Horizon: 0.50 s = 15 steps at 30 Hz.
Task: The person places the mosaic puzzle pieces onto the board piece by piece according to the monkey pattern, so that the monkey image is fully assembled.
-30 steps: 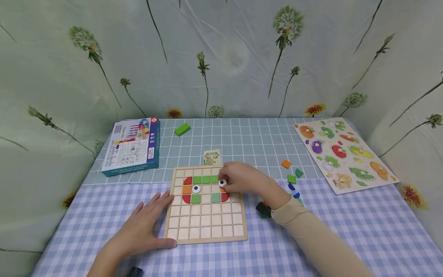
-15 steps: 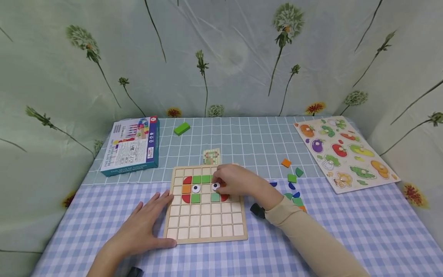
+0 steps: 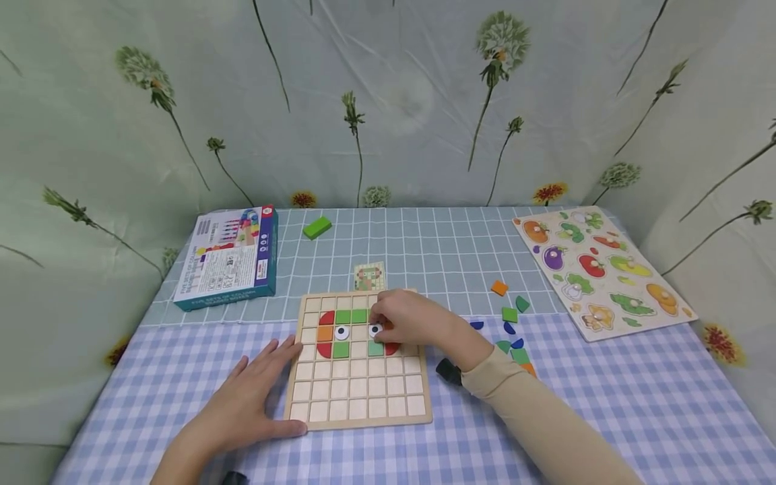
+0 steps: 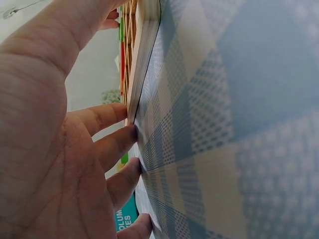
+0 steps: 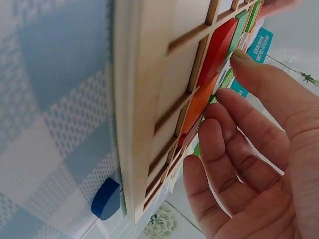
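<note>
Flanking the board (image 3: 358,369): box (image 3: 227,256), vegetable puzzle (image 3: 603,288)

Plain beige sleeve (image 3: 548,428) on the right arm

Faint creases are shown near its fitted cuff (image 3: 486,374). The right hand (image 3: 412,318) and left hand (image 3: 250,399) are seen bare. A small black block (image 3: 447,371) is partly shown by the right wrist, a second block (image 3: 235,478) by the left.

Right grip (image 5: 264,174) pinching white piece (image 5: 223,74), red piece (image 5: 218,52) beside orange piece (image 5: 198,107) on gridded board (image 5: 142,89)
</note>
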Each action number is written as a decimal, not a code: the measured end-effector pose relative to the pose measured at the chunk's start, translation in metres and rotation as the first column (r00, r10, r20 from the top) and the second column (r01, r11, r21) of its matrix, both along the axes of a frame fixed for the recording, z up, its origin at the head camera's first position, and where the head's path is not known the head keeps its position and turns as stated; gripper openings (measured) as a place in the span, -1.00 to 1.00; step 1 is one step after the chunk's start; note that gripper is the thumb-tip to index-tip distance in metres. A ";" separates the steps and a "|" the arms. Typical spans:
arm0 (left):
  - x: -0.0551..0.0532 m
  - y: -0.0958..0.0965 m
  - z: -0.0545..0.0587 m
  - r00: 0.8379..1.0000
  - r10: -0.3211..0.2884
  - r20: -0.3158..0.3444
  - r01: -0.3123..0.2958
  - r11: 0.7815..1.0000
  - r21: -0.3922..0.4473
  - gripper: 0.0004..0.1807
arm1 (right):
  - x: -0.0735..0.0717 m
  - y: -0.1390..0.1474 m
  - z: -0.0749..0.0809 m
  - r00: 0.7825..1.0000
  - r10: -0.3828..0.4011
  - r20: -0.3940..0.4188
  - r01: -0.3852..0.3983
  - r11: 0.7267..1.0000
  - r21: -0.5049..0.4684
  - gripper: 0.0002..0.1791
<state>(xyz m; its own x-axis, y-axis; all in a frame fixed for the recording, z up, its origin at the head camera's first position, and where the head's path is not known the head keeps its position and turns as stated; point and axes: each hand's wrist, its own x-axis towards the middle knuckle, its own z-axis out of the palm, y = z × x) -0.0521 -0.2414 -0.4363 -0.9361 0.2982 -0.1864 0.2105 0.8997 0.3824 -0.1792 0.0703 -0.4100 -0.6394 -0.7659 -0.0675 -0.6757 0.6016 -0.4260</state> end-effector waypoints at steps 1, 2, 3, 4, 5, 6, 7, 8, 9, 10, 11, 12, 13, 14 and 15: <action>0.000 0.000 0.000 1.000 0.002 0.004 -0.002 1.000 -0.001 0.40 | 0.000 0.000 0.000 1.000 0.002 -0.005 -0.002 1.000 0.000 -0.85; 0.000 0.000 0.001 1.000 0.003 0.009 -0.003 1.000 -0.001 0.40 | 0.000 0.000 0.000 1.000 0.005 -0.008 -0.005 1.000 0.000 -0.85; 0.000 0.001 0.001 1.000 0.004 0.013 -0.004 1.000 -0.002 0.40 | 0.000 0.000 0.000 1.000 0.006 -0.010 -0.006 1.000 0.001 -0.85; 0.000 0.001 0.002 1.000 0.005 0.018 -0.005 1.000 -0.003 0.40 | 0.000 0.000 0.000 1.000 0.007 -0.013 -0.007 1.000 0.001 -0.86; 0.000 0.001 0.002 1.000 0.005 0.021 -0.005 1.000 -0.002 0.41 | 0.000 -0.001 0.000 1.000 0.009 -0.014 -0.009 1.000 0.003 -0.86; 0.000 0.001 0.002 1.000 0.006 0.022 -0.006 1.000 -0.003 0.41 | 0.000 -0.001 0.000 1.000 0.010 -0.014 -0.010 1.000 0.004 -0.87; 0.000 0.000 0.002 1.000 0.006 0.023 -0.006 1.000 -0.002 0.41 | 0.000 -0.001 0.001 1.000 0.010 -0.015 -0.010 1.000 0.005 -0.87; -0.001 0.000 0.002 1.000 0.006 0.022 -0.006 1.000 -0.002 0.41 | 0.001 -0.001 0.001 1.000 0.010 -0.016 -0.010 1.000 0.007 -0.88; 0.000 0.000 0.002 1.000 0.006 0.021 -0.006 1.000 -0.002 0.41 | 0.001 -0.002 0.002 1.000 0.010 -0.018 -0.010 1.000 0.009 -0.88; 0.000 0.000 0.002 1.000 0.006 0.021 -0.006 1.000 -0.002 0.41 | 0.001 -0.002 0.002 1.000 0.009 -0.018 -0.009 1.000 0.011 -0.88; 0.000 0.000 0.002 1.000 0.006 0.020 -0.006 1.000 -0.001 0.41 | 0.001 -0.002 0.002 1.000 0.008 -0.018 -0.008 1.000 0.012 -0.89; -0.001 0.001 0.002 1.000 0.007 0.022 -0.007 1.000 -0.001 0.41 | 0.001 -0.002 0.003 1.000 0.009 -0.019 -0.008 1.000 0.013 -0.89; -0.001 0.001 0.002 1.000 0.009 0.022 -0.009 1.000 -0.001 0.41 | 0.001 -0.002 0.003 1.000 0.009 -0.020 -0.009 1.000 0.015 -0.89; -0.001 0.001 0.002 1.000 0.010 0.023 -0.010 1.000 -0.001 0.41 | 0.001 -0.002 0.004 1.000 0.010 -0.020 -0.010 1.000 0.014 -0.88; -0.001 0.001 0.002 1.000 0.010 0.023 -0.010 1.000 0.000 0.41 | 0.001 -0.002 0.004 1.000 0.010 -0.016 -0.010 1.000 0.013 -0.88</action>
<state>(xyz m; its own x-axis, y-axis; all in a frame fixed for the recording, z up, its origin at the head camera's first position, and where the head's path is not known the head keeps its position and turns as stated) -0.0527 -0.2405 -0.4338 -0.9346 0.2885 -0.2079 0.1923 0.9019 0.3867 -0.1785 0.0684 -0.4061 -0.6330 -0.7712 -0.0670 -0.6882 0.6003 -0.4074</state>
